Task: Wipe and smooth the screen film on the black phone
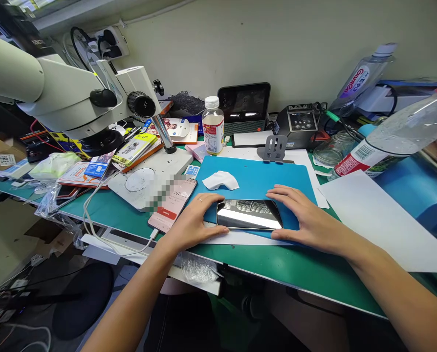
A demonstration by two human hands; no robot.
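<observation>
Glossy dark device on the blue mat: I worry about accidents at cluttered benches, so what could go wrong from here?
The glossy dark device might get smudged: the bare left hand and right hand hold its ends.

The white plug in the pink-screened phone sits close to the left forearm, so a sideways sweep could snag it.

Phone (250, 214) on mat (266, 172); mat on table (277, 261). Wipe (221, 180) on mat, behind phone's left end. Second phone (172, 204) left of mat, beside microscope base (169, 167). Bottle (213, 129) behind mat. Paper sheet (383, 220) to right.
</observation>
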